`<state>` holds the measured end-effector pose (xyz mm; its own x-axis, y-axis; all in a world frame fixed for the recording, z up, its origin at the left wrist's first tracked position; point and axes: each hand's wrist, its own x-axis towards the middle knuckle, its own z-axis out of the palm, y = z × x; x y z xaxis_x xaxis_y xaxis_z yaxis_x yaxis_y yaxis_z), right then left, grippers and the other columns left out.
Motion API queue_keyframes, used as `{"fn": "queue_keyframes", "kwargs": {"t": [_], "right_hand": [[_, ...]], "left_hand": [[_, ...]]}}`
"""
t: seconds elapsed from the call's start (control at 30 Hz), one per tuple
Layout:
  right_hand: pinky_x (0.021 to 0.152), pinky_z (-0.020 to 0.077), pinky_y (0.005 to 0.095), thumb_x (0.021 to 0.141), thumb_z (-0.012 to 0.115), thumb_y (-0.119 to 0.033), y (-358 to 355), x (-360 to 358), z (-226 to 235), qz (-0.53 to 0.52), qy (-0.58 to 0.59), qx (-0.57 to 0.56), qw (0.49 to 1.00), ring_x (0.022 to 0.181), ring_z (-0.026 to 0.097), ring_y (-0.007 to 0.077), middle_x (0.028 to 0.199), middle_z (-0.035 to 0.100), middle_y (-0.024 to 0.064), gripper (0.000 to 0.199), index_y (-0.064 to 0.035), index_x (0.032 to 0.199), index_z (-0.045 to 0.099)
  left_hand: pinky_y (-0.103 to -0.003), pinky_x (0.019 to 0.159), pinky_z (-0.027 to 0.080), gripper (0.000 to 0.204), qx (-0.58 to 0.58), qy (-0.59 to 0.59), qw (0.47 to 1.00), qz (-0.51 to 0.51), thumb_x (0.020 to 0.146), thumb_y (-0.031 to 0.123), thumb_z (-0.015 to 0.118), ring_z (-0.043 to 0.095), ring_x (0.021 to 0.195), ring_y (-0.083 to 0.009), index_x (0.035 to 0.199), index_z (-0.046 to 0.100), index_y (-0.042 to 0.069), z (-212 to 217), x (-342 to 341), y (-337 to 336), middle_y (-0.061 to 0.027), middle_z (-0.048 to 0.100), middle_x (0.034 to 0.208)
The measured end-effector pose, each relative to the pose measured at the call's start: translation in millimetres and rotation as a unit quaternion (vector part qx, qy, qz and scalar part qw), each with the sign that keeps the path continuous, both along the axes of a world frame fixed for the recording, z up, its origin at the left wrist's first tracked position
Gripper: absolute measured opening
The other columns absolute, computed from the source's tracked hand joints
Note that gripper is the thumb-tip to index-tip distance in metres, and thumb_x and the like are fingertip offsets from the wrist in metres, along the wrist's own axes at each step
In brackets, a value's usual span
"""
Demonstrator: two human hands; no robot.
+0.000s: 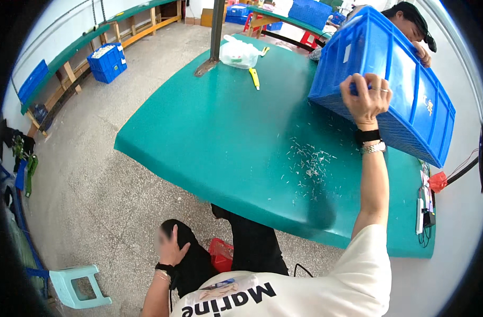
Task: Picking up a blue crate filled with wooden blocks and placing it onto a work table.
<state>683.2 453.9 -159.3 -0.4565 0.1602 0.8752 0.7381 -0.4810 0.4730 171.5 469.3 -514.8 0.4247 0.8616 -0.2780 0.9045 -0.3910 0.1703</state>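
Observation:
My right hand (365,99) is closed on the lower edge of a large blue plastic crate (397,68), which stands tilted on the right side of the green-topped table (199,132). Behind the crate, a co-worker's hand (422,54) rests on its far rim. What the crate contains is hidden. Small white scraps (310,164) lie scattered on the tabletop just left of my right forearm. My left hand (172,245) lies on my dark-trousered knee with fingers apart, holding nothing.
A yellow utility knife (254,78) and a white plastic bag (239,53) lie by a metal post (216,31). A white power strip (420,215) is at the right edge. A pale stool (80,287) and stacked blue crates (107,63) stand on the floor.

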Motion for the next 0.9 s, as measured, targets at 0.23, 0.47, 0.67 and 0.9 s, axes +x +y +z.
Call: {"fn": "queue_keyframes", "kwargs": {"t": [0.23, 0.47, 0.67, 0.9], "right_hand": [[0.058, 0.0376, 0.0331, 0.06, 0.067, -0.014, -90.4, 37.0, 13.3, 0.001, 0.002, -0.049, 0.999, 0.06, 0.048, 0.022, 0.066, 0.051, 0.0043, 0.015, -0.0108, 0.067, 0.055], [0.066, 0.0382, 0.0324, 0.066, 0.069, -0.017, -118.3, 74.4, 23.8, 0.149, 0.117, 0.016, 0.982, 0.069, 0.045, 0.02, 0.072, 0.049, 0.0059, 0.03, -0.0054, 0.088, 0.051], [0.07, 0.0392, 0.0312, 0.069, 0.065, -0.017, -94.6, 60.2, 54.1, -0.007, 0.019, -0.054, 0.998, 0.071, 0.053, 0.0188, 0.073, 0.057, 0.0017, 0.015, -0.01, 0.081, 0.058], [0.064, 0.0397, 0.0291, 0.073, 0.061, -0.021, -54.7, 29.5, 53.5, -0.101, -0.052, -0.053, 0.992, 0.069, 0.055, 0.0161, 0.07, 0.058, -0.0025, 0.007, -0.0147, 0.076, 0.06]], "left_hand": [[-0.045, 0.071, 0.05, 0.087, 0.005, 0.007, 1.0, -0.004, 0.076, 0.049, 0.063, 0.057, 0.079, -0.049, 0.143, 0.015, 0.02, 1.0, 2.3, 3.4, -0.044, 0.014, 0.132], [-0.045, 0.071, 0.05, 0.087, 0.0, 0.01, 1.0, 0.005, 0.075, 0.048, 0.063, 0.057, 0.079, -0.0487, 0.143, 0.015, 0.02, 8.0, 4.6, -1.5, -0.0433, 0.016, 0.132], [-0.046, 0.072, 0.049, 0.087, -0.015, 0.015, 1.0, 0.001, 0.076, 0.05, 0.062, 0.057, 0.08, -0.0481, 0.143, 0.015, 0.02, 9.3, 12.2, 0.9, -0.0433, 0.016, 0.132], [-0.045, 0.069, 0.05, 0.086, 0.011, 0.042, 0.999, -0.011, 0.076, 0.052, 0.061, 0.058, 0.077, -0.0473, 0.143, 0.016, 0.019, 13.3, 10.3, 1.6, -0.0437, 0.012, 0.133]]}}
